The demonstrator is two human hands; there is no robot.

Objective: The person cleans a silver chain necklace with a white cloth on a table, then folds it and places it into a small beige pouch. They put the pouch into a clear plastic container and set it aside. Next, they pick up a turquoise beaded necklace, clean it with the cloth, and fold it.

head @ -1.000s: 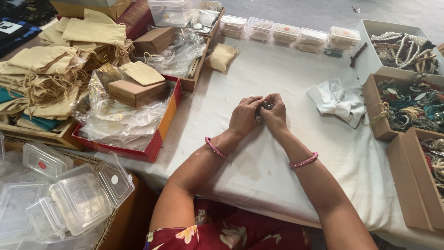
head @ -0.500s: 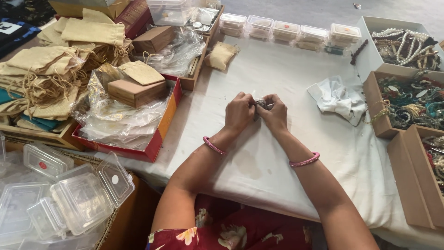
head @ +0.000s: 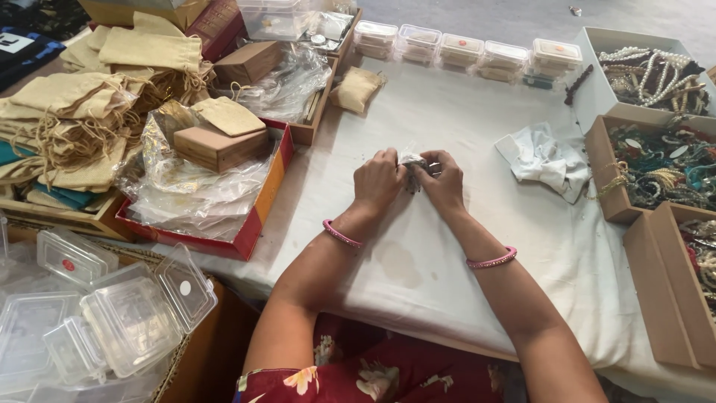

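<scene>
Left hand [head: 378, 181] and right hand [head: 445, 183] both pinch one small clear packet [head: 412, 166].

Both forearms are bare to the elbow. Each wrist wears one thin pink bangle: one by the left hand [head: 379, 181], one by the right hand [head: 445, 186]. A red floral garment [head: 373, 373] covers the lap.

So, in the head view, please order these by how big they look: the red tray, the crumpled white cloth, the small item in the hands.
1. red tray
2. crumpled white cloth
3. small item held by the left hand and right hand
</scene>
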